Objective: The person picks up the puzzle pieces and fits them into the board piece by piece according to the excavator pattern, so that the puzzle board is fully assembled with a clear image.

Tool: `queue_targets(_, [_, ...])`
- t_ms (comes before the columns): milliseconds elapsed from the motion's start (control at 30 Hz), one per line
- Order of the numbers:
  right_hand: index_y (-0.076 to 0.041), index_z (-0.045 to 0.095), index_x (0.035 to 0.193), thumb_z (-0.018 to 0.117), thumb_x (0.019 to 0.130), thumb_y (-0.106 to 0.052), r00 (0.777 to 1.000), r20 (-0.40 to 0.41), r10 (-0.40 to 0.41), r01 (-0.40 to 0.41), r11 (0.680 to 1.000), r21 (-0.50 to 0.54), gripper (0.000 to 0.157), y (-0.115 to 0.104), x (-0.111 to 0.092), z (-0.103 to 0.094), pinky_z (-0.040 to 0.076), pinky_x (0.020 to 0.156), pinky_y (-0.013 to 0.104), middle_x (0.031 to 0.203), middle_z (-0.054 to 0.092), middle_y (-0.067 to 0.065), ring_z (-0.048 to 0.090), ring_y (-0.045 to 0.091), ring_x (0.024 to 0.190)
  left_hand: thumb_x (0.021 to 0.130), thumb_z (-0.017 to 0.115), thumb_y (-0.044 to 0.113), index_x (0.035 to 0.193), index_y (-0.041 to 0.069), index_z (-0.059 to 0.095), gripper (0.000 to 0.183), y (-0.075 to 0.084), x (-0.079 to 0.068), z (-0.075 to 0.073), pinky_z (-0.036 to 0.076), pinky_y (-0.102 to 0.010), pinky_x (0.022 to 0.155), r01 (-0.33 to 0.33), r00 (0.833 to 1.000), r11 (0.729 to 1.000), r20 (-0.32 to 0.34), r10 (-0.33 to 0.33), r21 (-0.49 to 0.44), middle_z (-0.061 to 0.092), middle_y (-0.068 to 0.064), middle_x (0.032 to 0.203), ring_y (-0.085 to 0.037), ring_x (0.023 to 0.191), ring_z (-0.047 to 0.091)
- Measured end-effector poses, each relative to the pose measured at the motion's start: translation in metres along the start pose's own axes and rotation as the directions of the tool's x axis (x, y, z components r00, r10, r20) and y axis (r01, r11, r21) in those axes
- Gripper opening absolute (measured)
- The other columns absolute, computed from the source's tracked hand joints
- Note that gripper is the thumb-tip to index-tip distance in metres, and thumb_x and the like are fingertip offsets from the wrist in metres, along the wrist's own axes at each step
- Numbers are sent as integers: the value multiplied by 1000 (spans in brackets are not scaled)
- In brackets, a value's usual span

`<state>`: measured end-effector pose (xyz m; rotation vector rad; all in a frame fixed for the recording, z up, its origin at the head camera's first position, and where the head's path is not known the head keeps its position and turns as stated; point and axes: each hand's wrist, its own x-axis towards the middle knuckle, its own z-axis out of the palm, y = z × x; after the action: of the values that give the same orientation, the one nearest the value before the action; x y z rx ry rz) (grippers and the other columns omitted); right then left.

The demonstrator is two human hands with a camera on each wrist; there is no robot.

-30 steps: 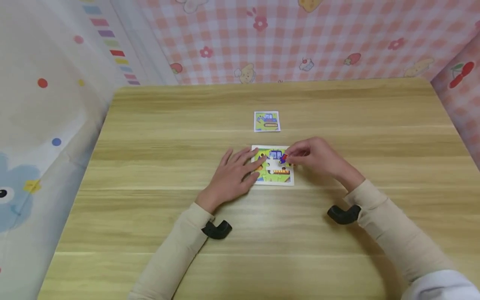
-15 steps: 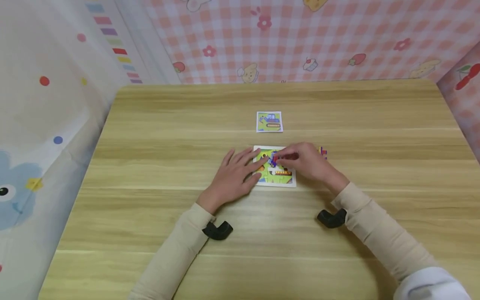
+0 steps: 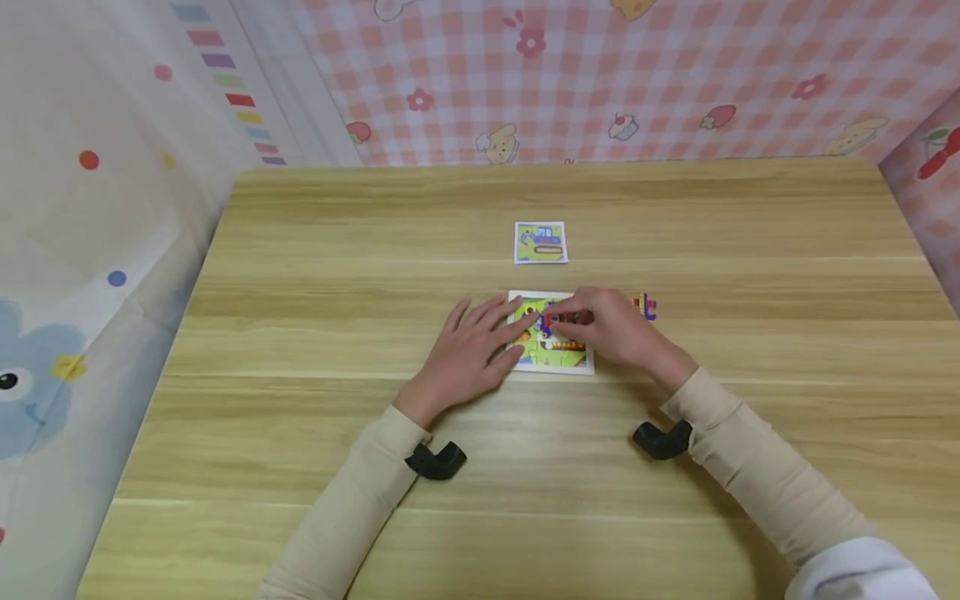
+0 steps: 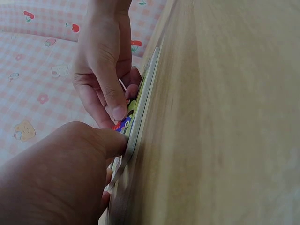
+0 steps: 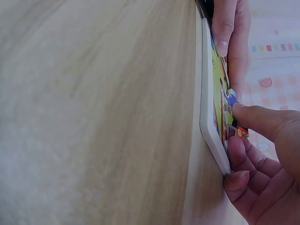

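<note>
A jigsaw puzzle (image 3: 555, 360) in a white frame lies on the table, showing a green and blue digger picture. My left hand (image 3: 467, 350) rests with spread fingers over its left edge. The right hand (image 3: 618, 327) pinches a blue and red puzzle piece (image 3: 547, 322) between thumb and index finger, above the middle of the puzzle. In the right wrist view, the blue end of that puzzle piece (image 5: 230, 97) sticks out past the thumb, tilted over the puzzle. The right hand's other fingers curl near the frame's right side and hide part of the picture.
Behind the puzzle lies a small square picture card (image 3: 541, 242) with the same digger. A loose puzzle piece (image 3: 645, 307) sits just right of the right hand. The wooden table (image 3: 300, 275) meets patterned cloth walls at the back and sides.
My right hand has moved left with the puzzle piece, from the puzzle's right side to its middle. The loose piece to the right has come into view. The left hand stays put.
</note>
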<state>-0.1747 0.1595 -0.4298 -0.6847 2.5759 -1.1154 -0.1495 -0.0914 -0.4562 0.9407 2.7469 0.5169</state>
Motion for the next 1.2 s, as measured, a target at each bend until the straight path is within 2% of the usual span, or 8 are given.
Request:
queue_targets(300, [-7, 77, 124, 71, 99, -11, 999, 38, 17, -16, 1000, -19, 26, -1, -3, -1, 43, 60, 27, 85, 67, 2, 52, 17, 73, 112, 33, 44, 163, 31, 34, 53, 0, 0, 0, -5, -51, 128, 3, 1000, 1000, 4, -3, 5, 25, 1, 171, -21, 159, 13])
queue_targets(567, [-6, 76, 124, 71, 98, -9, 999, 45, 30, -31, 999, 10, 26, -2, -5, -1, 48, 65, 27, 91, 72, 3, 56, 18, 76, 112, 34, 43, 162, 31, 34, 52, 1, -1, -1, -4, -51, 128, 3, 1000, 1000, -1, -3, 2, 24, 1, 171, -22, 159, 13])
queue_targets(700, [-7, 76, 118, 73, 98, -10, 998, 29, 62, -63, 998, 20, 21, -2, -6, -1, 53, 71, 30, 93, 72, 3, 60, 18, 81, 112, 34, 44, 162, 31, 34, 52, 1, 0, -1, -4, -52, 128, -1, 1000, 1000, -4, 1, 4, 25, 1, 171, -22, 159, 13])
queue_targets(833, [-8, 77, 114, 73, 98, -11, 997, 30, 64, -65, 997, 32, 17, -1, -7, -1, 54, 72, 28, 95, 74, 3, 61, 18, 82, 112, 34, 44, 162, 31, 34, 52, 0, 0, 0, -4, -52, 127, -1, 1000, 1000, -1, 1, 3, 24, 1, 171, -22, 159, 13])
queue_targets(1000, [-7, 78, 121, 71, 98, -9, 998, 36, 50, -52, 996, 66, 23, -1, -9, -2, 55, 72, 26, 102, 77, 5, 62, 18, 83, 112, 33, 44, 163, 31, 34, 53, 0, 0, 0, -4, -52, 128, 0, 1000, 1000, 2, 0, 8, 24, 1, 171, -22, 159, 13])
queue_targets(1100, [-4, 74, 124, 71, 99, -9, 998, -1, 59, -59, 995, 85, 26, -1, -10, -2, 55, 73, 26, 99, 75, 6, 63, 19, 84, 112, 33, 44, 163, 31, 34, 52, 0, 0, 0, -3, -52, 128, -1, 1000, 1000, -1, 1, 10, 24, 1, 171, -22, 159, 13])
queue_targets(1200, [-3, 73, 118, 73, 98, -9, 993, -66, 99, -91, 990, 105, 21, -1, -11, -3, 55, 75, 25, 94, 72, 6, 64, 20, 86, 112, 33, 44, 162, 31, 35, 52, 0, 0, 0, -4, -52, 127, -2, 1000, 1000, -4, 2, 7, 24, 1, 171, -21, 159, 13])
